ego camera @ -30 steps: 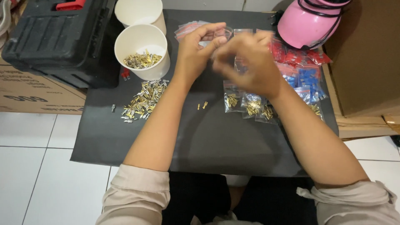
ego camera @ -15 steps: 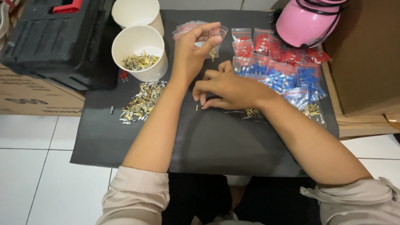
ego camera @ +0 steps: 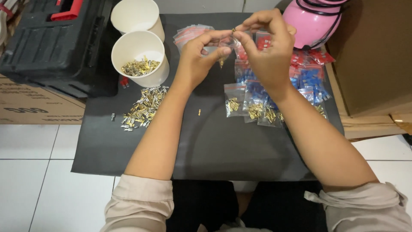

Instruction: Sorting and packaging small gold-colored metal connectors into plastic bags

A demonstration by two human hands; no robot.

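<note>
My left hand is raised over the black mat and pinches a small clear zip bag with brass terminals inside. My right hand meets it from the right, its fingertips closed on one small brass terminal at the bag's top edge. A single loose brass terminal lies on the mat below the hands. To the left, a loose pile of brass terminals is spread on the mat.
A white paper cup with brass terminals and an empty white cup stand at the back left, beside a black toolbox. Filled small bags, blue bags and red bags lie right. A pink helmet and cardboard box stand behind.
My right hand has lifted from the mat, where it reached for loose terminals, up to the bag held in my left hand. The left hand has stayed raised with the bag.
</note>
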